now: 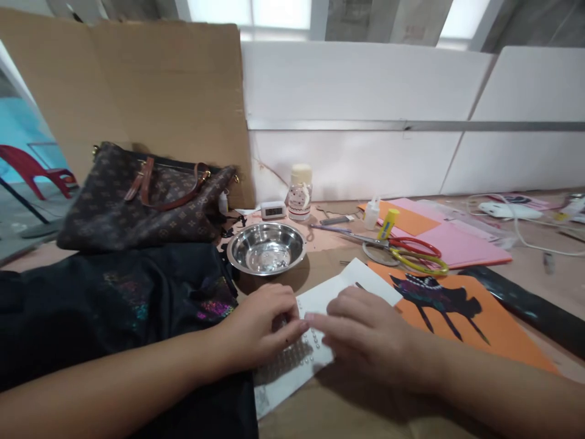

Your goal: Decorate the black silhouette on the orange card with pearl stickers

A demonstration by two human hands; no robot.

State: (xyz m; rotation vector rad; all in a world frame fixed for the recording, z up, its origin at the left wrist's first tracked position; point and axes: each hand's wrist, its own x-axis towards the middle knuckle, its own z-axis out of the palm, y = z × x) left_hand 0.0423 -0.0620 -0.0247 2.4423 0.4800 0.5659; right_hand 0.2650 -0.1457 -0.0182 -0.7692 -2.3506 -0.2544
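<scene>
A white sheet of small rhinestone stickers lies on the table in front of me. My left hand rests on its left part, fingers curled and pressed onto the sheet. My right hand lies over the middle of the sheet, its fingertips meeting the left hand's in a pinch on the rows of gems. An orange card with a dark cut-out figure lies just right of my right hand.
A steel bowl stands behind the sheet. A brown handbag and black fabric fill the left. Scissors, a glue stick, a small bottle, a timer, pink and orange sheets and a glue gun lie farther back.
</scene>
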